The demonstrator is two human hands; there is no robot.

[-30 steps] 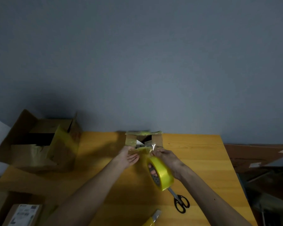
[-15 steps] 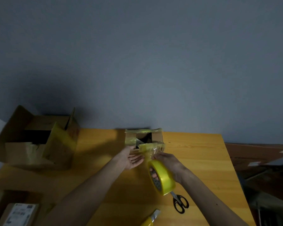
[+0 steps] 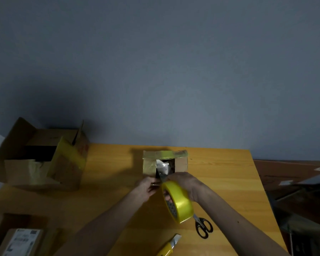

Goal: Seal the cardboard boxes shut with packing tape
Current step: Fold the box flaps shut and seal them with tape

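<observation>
A small cardboard box (image 3: pixel 181 164) stands at the middle of the yellow wooden table (image 3: pixel 220 178), its top flaps partly apart with a shiny packet showing inside and yellow tape across its far edge. My right hand (image 3: pixel 187 183) holds a roll of yellow packing tape (image 3: pixel 178 202) just in front of the box, a strip running from the roll up to the box. My left hand (image 3: pixel 148 187) pinches the tape's end at the box's near edge. A larger cardboard box (image 3: pixel 42 161) sits at the table's left with its flaps up.
Black-handled scissors (image 3: pixel 202 228) lie on the table right of the roll. A yellow utility knife (image 3: pixel 171 245) lies near the front edge. A labelled parcel (image 3: pixel 20 241) sits at the lower left. The grey wall rises behind the table; flat cardboard (image 3: pixel 284 174) lies beyond the right edge.
Both hands have drawn back from the box top toward me, and the roll has come lower. The near flap now stands apart, showing the shiny packet.
</observation>
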